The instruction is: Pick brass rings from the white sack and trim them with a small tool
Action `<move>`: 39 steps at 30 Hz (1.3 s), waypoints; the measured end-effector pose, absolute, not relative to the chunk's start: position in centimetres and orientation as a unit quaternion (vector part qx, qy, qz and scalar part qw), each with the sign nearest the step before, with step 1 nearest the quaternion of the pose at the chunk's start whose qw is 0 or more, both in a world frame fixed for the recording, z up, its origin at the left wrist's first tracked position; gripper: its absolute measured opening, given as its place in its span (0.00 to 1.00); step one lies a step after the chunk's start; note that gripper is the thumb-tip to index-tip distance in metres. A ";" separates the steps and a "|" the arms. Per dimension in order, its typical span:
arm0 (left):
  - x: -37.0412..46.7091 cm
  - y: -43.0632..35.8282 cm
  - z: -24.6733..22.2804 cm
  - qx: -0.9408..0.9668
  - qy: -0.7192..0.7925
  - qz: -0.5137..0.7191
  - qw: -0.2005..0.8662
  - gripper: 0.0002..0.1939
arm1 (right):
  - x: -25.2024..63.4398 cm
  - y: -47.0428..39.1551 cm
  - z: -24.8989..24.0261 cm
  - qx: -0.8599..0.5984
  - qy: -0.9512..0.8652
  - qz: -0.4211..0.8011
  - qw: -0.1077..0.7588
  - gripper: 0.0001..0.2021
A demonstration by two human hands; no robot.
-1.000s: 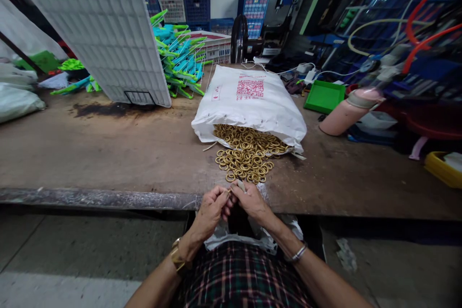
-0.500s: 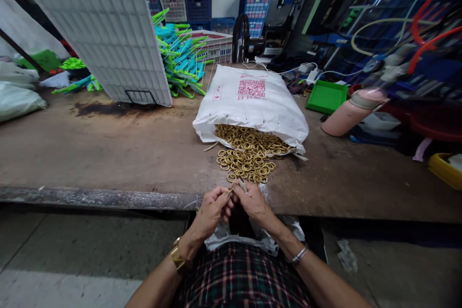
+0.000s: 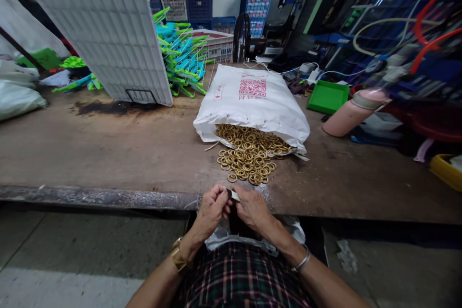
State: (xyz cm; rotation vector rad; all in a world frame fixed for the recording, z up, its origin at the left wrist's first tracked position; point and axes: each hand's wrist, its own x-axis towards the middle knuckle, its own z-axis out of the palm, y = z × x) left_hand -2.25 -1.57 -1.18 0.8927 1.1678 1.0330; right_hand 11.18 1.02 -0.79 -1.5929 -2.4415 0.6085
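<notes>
Close together at the table's front edge, my two hands nearly meet at the fingertips. My left hand [image 3: 212, 206] is closed in a pinch; a gold-coloured ring showed there a moment earlier, and now it is mostly hidden by the fingers. In my right hand [image 3: 254, 209] is a small knife [image 3: 234, 195], its flat pale blade lying across toward the left fingertips. Just beyond my hands, loose gold-coloured rings [image 3: 247, 163] spill in a heap from the open mouth of a white woven sack [image 3: 252, 101] with red print.
A white ribbed panel [image 3: 108, 33] stands at the left, beside blue and green plastic pieces [image 3: 184, 57]. To the right are a green tray [image 3: 327, 97], a tilted pink bottle [image 3: 346, 114] and a yellow container [image 3: 445, 171]. A plastic bag [image 3: 234, 240] lies over the lap.
The knife blade has swung from pointing up to lying flatter across the fingertips. My right hand has turned and lowered slightly; my left hand has hardly moved.
</notes>
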 end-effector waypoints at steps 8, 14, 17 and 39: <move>-2.4 -2.3 0.0 0.385 0.468 0.458 0.651 0.15 | 11.2 1.9 -0.3 -0.597 -0.787 0.155 0.011 0.10; -2.3 -2.3 0.6 0.295 0.390 0.513 0.705 0.14 | 11.9 2.9 -0.7 -0.625 -0.767 0.124 0.070 0.10; -2.3 -2.1 0.2 0.250 0.395 0.534 0.705 0.14 | 11.4 3.1 -0.9 -0.607 -0.778 0.123 0.102 0.11; -3.1 -1.0 -0.4 0.174 0.406 0.532 0.722 0.13 | 11.3 3.7 -1.0 -0.585 -0.779 0.187 0.123 0.06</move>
